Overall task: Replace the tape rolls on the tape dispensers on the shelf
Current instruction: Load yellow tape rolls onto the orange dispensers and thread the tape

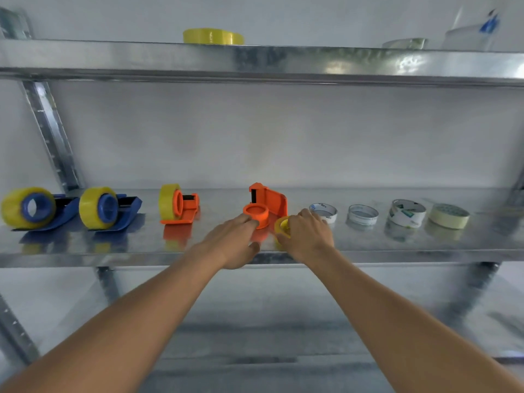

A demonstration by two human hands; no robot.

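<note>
An orange tape dispenser (269, 201) lies on its side on the middle metal shelf (85, 248), its round hub (256, 214) pointing up with no roll on it. My left hand (232, 242) reaches to the hub, fingertips touching its near side. My right hand (307, 232) grips a yellow tape roll (282, 226) just right of the hub. Further left stand another orange dispenser (178, 205) and two blue dispensers (28, 208) (107, 208), each loaded with yellow tape.
Right of my hands, several used rolls and empty cores (323, 212) (363, 214) (407, 213) (448, 215) sit in a row. On the upper shelf rest yellow tape rolls (212, 36), a clear roll (404, 43) and a white container (465, 35).
</note>
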